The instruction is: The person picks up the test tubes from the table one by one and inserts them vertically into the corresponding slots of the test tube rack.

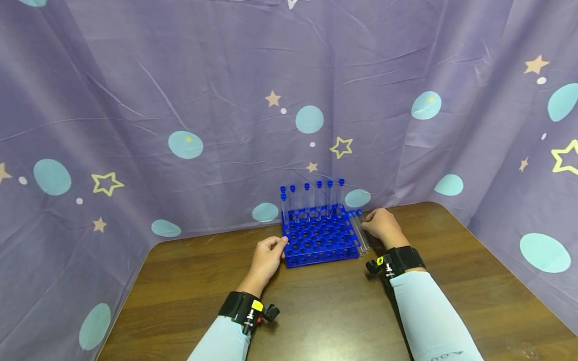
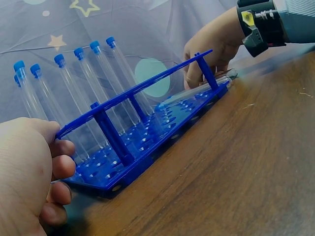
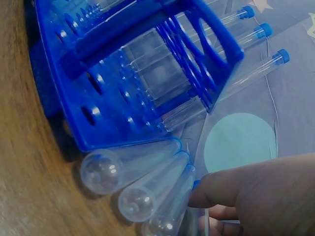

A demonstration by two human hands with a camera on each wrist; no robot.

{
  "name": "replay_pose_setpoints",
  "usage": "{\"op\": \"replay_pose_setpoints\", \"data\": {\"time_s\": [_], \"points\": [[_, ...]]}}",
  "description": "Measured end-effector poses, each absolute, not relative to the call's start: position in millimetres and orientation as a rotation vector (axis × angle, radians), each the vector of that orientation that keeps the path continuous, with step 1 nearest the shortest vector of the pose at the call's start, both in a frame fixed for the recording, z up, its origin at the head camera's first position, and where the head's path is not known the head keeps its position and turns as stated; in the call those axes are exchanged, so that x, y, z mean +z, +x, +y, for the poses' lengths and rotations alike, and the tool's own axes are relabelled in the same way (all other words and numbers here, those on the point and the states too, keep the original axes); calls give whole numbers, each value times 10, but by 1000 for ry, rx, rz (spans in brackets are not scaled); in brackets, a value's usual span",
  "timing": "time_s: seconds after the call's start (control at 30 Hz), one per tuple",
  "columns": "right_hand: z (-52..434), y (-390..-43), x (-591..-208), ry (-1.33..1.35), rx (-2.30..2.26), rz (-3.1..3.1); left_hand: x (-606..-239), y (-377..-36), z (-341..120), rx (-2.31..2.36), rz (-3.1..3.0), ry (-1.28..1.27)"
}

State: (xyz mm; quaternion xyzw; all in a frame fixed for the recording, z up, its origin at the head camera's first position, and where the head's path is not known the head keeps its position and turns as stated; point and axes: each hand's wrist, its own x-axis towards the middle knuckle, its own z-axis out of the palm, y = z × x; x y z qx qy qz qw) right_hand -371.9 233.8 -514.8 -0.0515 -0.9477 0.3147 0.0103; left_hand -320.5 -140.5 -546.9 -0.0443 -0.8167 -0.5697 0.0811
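Note:
A blue test tube rack (image 1: 320, 235) stands on the table, with several clear blue-capped test tubes (image 2: 91, 73) upright along its back and left side. My left hand (image 1: 267, 255) grips the rack's left front corner, thumb on top of the upper plate (image 2: 78, 120) and fingers curled below. Several loose test tubes (image 3: 138, 199) lie side by side along the rack's right end, rounded bottoms toward me. My right hand (image 1: 383, 225) is at the outermost of them, thumb and fingers pinching near its blue cap (image 3: 197, 183); the hand partly hides that tube.
The wooden table (image 1: 334, 311) extends in front of the rack and to both sides. A purple curtain (image 1: 235, 165) with stars and round shapes hangs right behind the table's back edge, close to the upright tubes.

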Motion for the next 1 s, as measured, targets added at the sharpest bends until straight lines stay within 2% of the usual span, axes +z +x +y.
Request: {"op": "replay_pose_setpoints", "data": {"time_s": [1.0], "points": [[2364, -3730, -5124, -267, 916, -2847, -5486, -3218, -1422, -1698, -2439, -161]]}}
